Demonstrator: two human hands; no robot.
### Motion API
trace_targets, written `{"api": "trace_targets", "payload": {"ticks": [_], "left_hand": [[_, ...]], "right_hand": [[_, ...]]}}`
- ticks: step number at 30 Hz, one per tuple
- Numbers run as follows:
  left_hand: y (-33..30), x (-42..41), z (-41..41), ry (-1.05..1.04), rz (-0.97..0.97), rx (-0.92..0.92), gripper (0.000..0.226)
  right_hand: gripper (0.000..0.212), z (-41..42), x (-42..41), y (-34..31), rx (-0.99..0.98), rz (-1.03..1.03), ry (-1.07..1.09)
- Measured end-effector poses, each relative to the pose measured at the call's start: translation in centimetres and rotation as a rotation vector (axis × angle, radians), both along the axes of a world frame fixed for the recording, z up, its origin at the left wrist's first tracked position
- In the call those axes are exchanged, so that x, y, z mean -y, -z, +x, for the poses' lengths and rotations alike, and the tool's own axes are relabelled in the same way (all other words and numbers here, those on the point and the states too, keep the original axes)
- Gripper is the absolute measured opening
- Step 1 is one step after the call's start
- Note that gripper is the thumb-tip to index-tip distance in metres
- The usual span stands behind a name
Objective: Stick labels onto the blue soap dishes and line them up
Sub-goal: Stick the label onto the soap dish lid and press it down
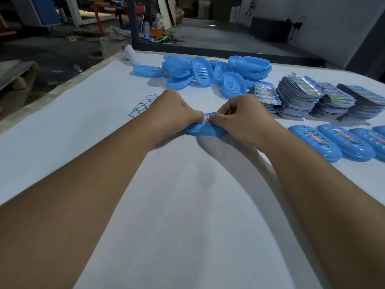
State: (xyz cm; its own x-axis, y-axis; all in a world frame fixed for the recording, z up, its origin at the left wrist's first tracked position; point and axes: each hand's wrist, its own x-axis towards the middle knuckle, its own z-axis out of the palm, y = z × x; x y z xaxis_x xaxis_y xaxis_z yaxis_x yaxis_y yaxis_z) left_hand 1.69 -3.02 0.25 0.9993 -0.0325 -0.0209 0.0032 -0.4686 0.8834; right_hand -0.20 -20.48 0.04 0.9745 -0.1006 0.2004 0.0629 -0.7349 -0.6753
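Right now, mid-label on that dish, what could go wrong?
1. Both the left hand and right hand pinch the white label while the soap dish is held off the table, so the label could go on crooked or creased.
2. The finished row of labelled dishes lies close by the right forearm; a sweep could knock it out of line.
3. The heap of unlabelled dishes looks loosely stacked and may slide.

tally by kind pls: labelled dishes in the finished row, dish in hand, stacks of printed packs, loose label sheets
Labelled soap dishes in the row at right: 4 in view (the last cut off by the frame edge)
Soap dish held in both hands: 1
Stacks of printed packs: 4
Fanned green-edged label sheets: 1 batch, sheets too overlapped to count
Total: 10
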Motion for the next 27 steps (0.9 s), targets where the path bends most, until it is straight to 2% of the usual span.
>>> {"api": "trace_targets", "payload": {"ticks": [16, 27], "left_hand": [[-0.1, 0.3, -0.2, -0.034, 0.342, 0.237, 0.031], [0.2, 0.9, 0.1, -0.068, 0.641, 0.472, 0.030]], "right_hand": [[0.034, -0.2, -0.7, 0.0, 0.057, -0.124, 0.058], [0.035, -0.3, -1.1, -0.2, 0.140, -0.259, 0.119]]}}
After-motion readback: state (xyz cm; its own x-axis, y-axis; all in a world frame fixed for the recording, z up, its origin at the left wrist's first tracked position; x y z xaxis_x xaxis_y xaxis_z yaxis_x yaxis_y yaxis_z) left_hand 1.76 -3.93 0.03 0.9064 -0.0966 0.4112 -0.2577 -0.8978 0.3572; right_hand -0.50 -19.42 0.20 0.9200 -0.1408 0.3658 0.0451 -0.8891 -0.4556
